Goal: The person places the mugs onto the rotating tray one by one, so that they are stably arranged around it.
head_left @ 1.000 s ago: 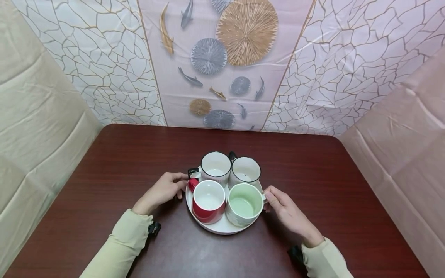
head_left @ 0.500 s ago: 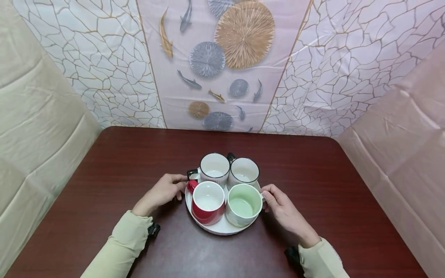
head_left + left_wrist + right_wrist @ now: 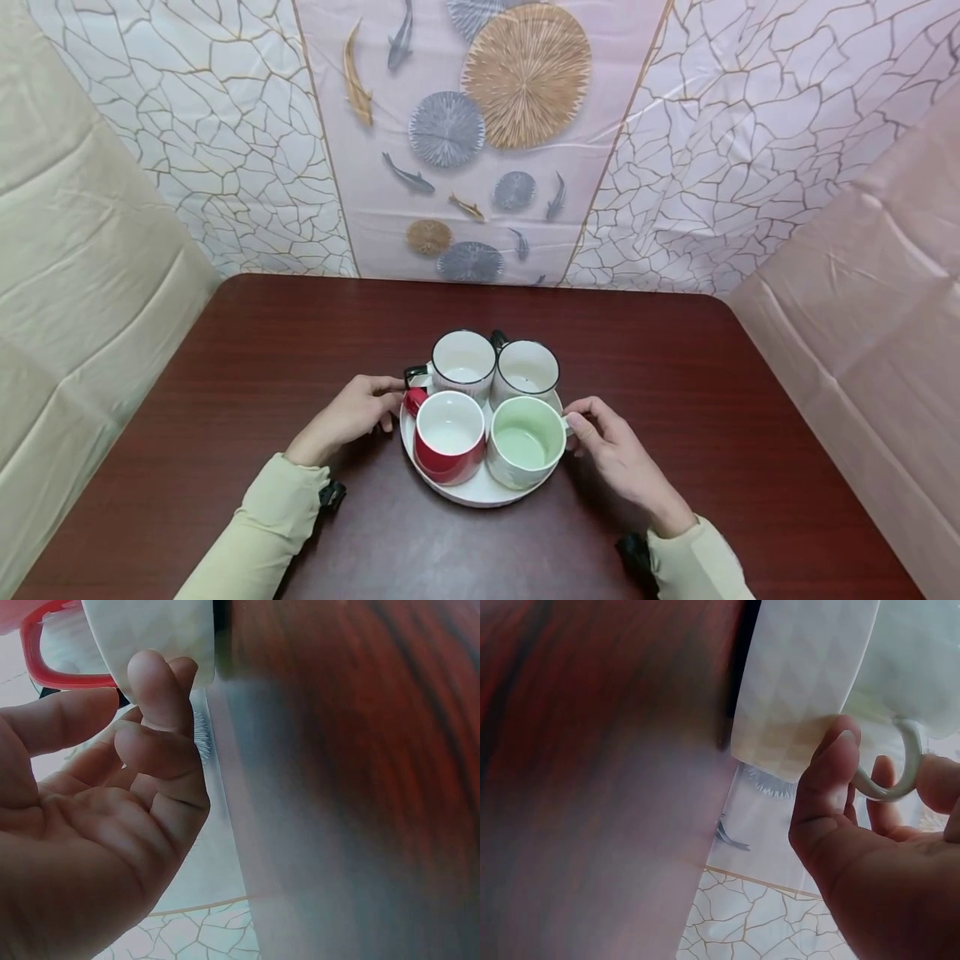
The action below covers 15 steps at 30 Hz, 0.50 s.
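White round tray (image 3: 480, 493) near table (image 3: 675, 400) front edge, centre; round, no long axis. L hand (image 3: 347, 417) at tray's 9 o'clock, fingers curled on rim (image 3: 161, 690). R hand (image 3: 618, 458) at 3 o'clock, thumb on rim, fingers curled about green mug's handle (image 3: 889, 780).

On tray, 4 mugs upright, mouths up:
- red mug (image 3: 448, 433) at 7, handle to 10
- green mug (image 3: 525, 442) at 5, handle to 3
- two white mugs (image 3: 463, 360) (image 3: 527, 369) at 11 and 1, dark handles.
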Motion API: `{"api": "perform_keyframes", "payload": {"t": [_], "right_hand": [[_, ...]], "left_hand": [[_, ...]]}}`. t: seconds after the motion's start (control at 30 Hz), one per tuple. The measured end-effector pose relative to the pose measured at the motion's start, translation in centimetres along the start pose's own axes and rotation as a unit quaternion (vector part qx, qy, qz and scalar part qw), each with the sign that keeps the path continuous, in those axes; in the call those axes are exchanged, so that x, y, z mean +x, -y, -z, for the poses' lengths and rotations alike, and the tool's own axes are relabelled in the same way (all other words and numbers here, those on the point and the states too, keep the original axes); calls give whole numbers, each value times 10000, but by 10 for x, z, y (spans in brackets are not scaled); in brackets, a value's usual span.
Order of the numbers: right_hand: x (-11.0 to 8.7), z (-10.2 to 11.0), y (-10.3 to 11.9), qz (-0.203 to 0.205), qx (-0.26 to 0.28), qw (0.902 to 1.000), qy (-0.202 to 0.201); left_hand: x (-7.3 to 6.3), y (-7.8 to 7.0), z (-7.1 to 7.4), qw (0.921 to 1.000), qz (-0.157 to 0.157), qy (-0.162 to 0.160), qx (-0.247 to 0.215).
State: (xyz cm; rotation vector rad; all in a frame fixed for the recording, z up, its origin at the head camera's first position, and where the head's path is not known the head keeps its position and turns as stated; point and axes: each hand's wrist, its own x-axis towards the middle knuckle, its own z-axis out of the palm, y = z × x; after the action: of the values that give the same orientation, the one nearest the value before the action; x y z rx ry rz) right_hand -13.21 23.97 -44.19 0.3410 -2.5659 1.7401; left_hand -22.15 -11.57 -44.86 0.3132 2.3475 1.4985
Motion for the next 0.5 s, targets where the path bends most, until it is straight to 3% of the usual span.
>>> {"api": "perform_keyframes", "payload": {"t": [0.13, 0.23, 0.37, 0.5], "right_hand": [[-1, 5, 0, -280, -342, 9986, -303], [-2, 11, 0, -285, -890, 9917, -878], [-3, 26, 1, 128, -1771, 9700, -1658], [-5, 43, 2, 474, -2775, 9423, -1810]], "left_hand": [[0, -1, 0, 10000, 37, 40, -21], [-1, -3, 1, 9999, 80, 72, -22], [-1, -6, 3, 9999, 90, 106, -4], [-4, -7, 11, 9998, 56, 178, 108]]}}
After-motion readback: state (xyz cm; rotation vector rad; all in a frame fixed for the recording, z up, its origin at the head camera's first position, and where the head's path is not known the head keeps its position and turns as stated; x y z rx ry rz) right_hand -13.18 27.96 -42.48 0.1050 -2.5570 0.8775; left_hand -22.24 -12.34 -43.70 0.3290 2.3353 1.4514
